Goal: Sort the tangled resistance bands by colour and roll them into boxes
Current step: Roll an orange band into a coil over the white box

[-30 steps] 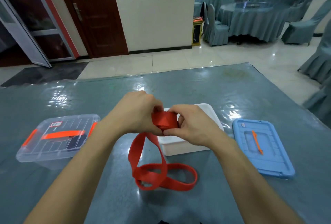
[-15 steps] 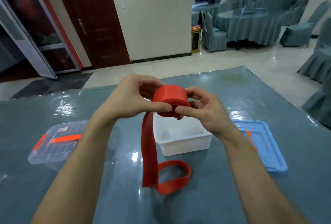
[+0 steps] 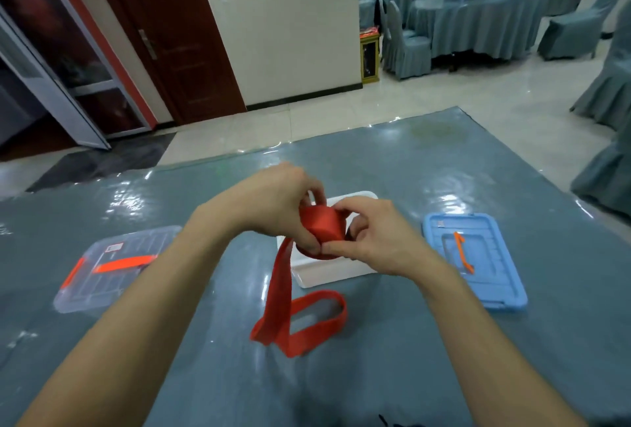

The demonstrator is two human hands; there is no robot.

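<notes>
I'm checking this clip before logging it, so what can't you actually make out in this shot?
- Inside of the white box, head view: covered by both hands and the red band.
- Contents of the clear lidded box: blurred by lid ribbing and glare.
- Its label: too small to read.
- Dark object at the bottom edge: cut off by the frame.

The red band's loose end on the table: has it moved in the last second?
Yes. The red band has been wound up into the hands' roll: its loose loop is shorter and lies nearer the white box.
</notes>
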